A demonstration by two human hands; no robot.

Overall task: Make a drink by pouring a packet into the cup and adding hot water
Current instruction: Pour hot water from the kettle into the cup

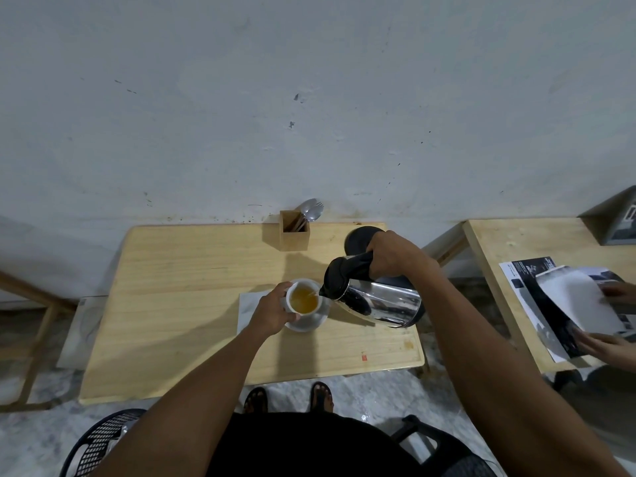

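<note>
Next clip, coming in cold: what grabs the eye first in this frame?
The shiny steel kettle with a black lid, tilted by the right hand at centre-right of the pale wooden table, sends a thin stream into the white cup of amber liquid. The left hand steadies that cup on its white saucer. Behind them, by the wall, stands a wooden box of spoons.

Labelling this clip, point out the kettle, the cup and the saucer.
kettle point(385, 301), head view, shiny steel body.
cup point(303, 299), head view, amber liquid inside.
saucer point(309, 324), head view, near rim.
</note>
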